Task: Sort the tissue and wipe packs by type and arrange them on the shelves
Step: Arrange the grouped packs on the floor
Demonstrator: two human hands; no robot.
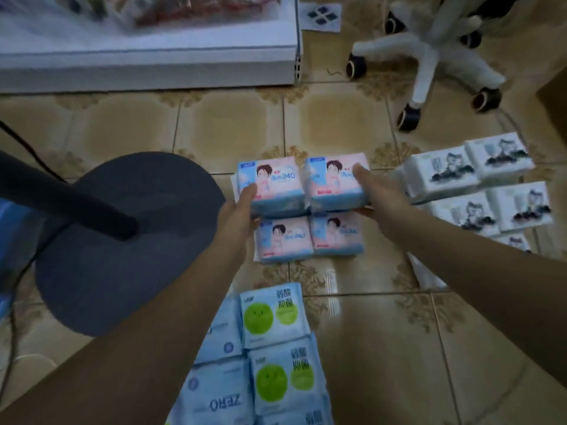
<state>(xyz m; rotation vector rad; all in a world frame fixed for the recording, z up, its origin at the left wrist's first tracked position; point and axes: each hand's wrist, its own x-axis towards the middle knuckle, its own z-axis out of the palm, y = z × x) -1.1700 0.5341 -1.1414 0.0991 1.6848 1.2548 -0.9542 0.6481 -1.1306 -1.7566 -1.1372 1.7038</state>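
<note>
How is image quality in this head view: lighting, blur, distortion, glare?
Head view: dim, with darkened corners; wide-angle bending curves the shelf edge and floor tile lines; goods on the shelf are blurred; soft glare on the floor tiles; the pink packs between left hand and right hand read fairly sharp.

A dark round stand base (129, 240) with its black pole (64, 200) sits on the tiled floor (230, 124) at nine o'clock. A white swivel-chair base (429, 53) on black castors stands at one o'clock, a printed paper marker (322, 16) beside it at twelve.
</note>
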